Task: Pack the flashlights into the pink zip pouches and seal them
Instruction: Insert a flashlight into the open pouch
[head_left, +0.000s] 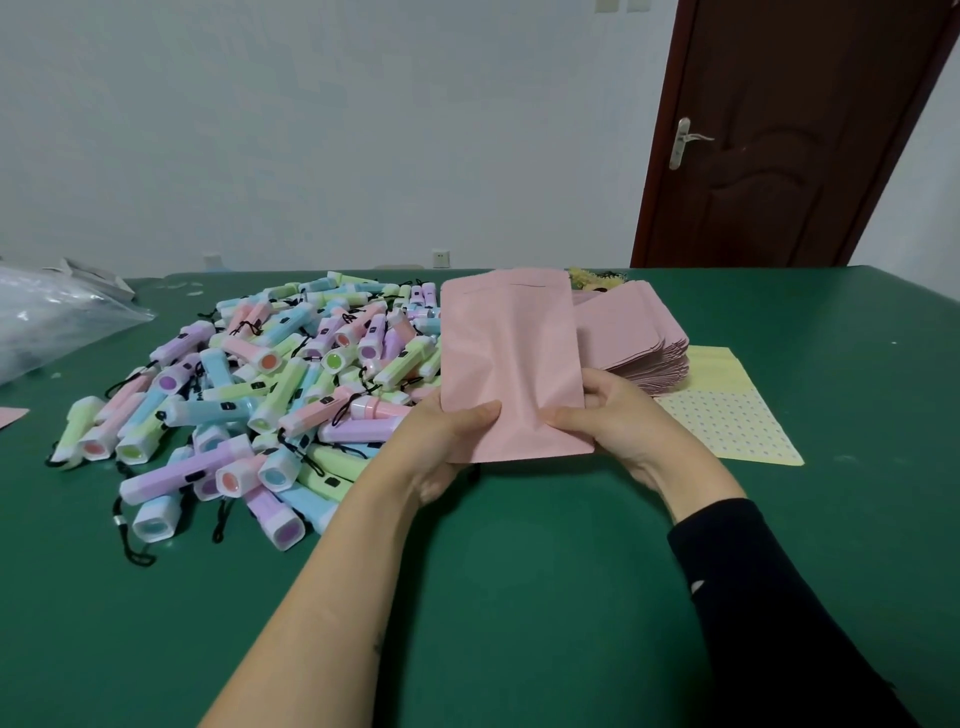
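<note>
Head view: bare green table (519, 571) lies nearest, between the forearms. Left hand (452, 441) and right hand (618, 421) each pinch the lower part of one pink pouch (511, 358), thumbs in front and fingers curled behind. The pouch is raised off the table at 12 o'clock. Flashlight pile (280, 384) spreads at 10 o'clock, its edge just beside the left hand. Pouch stack (634, 332) sits at 1 o'clock, overlapping a yellow dotted sheet (737, 421).
</note>
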